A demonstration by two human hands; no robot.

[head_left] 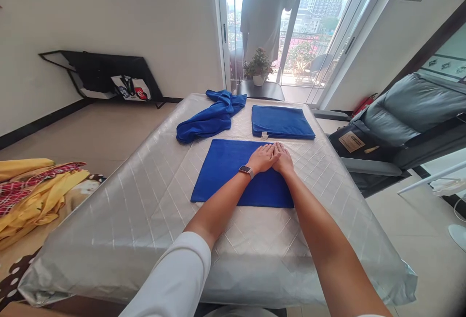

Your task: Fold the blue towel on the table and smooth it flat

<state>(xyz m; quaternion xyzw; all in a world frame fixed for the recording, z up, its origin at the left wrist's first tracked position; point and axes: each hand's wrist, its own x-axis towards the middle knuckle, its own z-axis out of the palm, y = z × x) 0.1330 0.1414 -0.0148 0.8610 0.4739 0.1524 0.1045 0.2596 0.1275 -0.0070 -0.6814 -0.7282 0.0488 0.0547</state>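
Left grip (pixel 264 158) and right grip (pixel 284 158) lie unclenched, touching, palms-down on blue cloth (pixel 224 174).

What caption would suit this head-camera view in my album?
Left hand and right hand together on a flat blue cloth, with a crumpled cloth and cloth stack beyond.

Place: home living room | padded armchair (pixel 398 108) | potted plant (pixel 259 63) | balcony door (pixel 290 33)

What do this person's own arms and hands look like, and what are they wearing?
The left hand and right hand are ungloved. A rectangular dark-faced smartwatch with a pale band circles the left wrist; a loose white fabric sleeve covers the upper left arm.
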